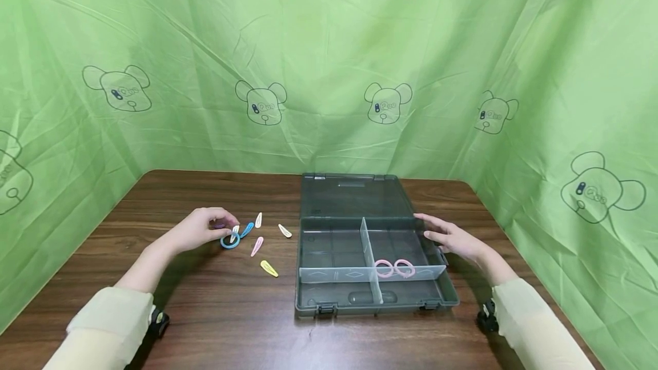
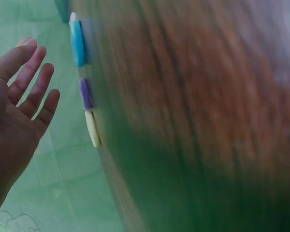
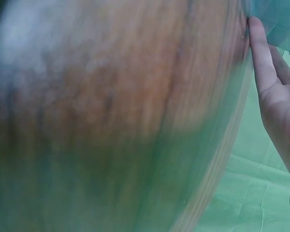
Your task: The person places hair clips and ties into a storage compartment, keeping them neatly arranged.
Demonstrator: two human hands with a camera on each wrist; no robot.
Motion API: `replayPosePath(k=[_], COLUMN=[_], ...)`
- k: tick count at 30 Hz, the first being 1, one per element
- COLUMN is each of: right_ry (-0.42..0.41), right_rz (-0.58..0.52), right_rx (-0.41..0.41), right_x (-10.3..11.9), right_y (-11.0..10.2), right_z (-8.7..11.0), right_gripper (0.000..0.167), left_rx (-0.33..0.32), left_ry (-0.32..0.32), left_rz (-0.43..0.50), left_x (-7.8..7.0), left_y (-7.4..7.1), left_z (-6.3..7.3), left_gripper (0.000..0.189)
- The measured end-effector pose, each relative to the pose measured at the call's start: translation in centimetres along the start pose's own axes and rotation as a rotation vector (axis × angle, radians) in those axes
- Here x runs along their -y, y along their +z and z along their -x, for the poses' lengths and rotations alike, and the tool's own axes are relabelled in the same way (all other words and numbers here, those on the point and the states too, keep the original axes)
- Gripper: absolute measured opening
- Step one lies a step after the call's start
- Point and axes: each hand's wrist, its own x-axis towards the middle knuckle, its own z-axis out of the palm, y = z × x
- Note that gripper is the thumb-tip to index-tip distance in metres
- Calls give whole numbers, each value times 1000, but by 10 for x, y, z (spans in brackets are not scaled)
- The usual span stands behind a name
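Note:
My left hand (image 1: 197, 228) is over the table beside a blue hair tie (image 1: 229, 241). The left wrist view shows its fingers extended, with a gap to the blue hair tie, a purple hair tie (image 2: 84, 94) and a pale yellow one (image 2: 92, 128). Several snap hair clips lie nearby: a blue clip (image 1: 247, 229), a pink clip (image 1: 257, 246), a yellow clip (image 1: 269, 268) and white ones. My right hand (image 1: 454, 240) rests its fingers on the right side of a grey plastic box (image 1: 329, 308). Two pink hair ties (image 1: 404, 268) are at the box's right-hand divider.
The box's lid (image 1: 354, 196) is folded back on the wooden table (image 1: 231, 324). Clear dividers (image 1: 329, 274) split the box into compartments. A green printed cloth (image 1: 324, 44) hangs around the table's back and sides.

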Motion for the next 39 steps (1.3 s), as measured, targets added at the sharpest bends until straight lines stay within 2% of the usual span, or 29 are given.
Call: replayPosePath(k=[11,18,22,31,39], right_ry=[12,22,23,43,57], right_rz=[5,2,-12,-46,-53], right_rx=[12,11,7,29,30], right_x=[2,4,5,5,7], right_y=[-1,1,2,0,0], right_z=[0,-1,0,2,3], right_gripper=[54,55,55,55,55], left_rx=[129,200,226,222,194], left_ry=[-61,-50,-65,-38,-4], left_rz=[-101,-102,-106,-136,-172], left_x=[16,23,24,17,20], left_y=[-1,-1,1,3,5], left_z=[-3,-8,-12,-15,-15], left_gripper=[14,11,9,13,16])
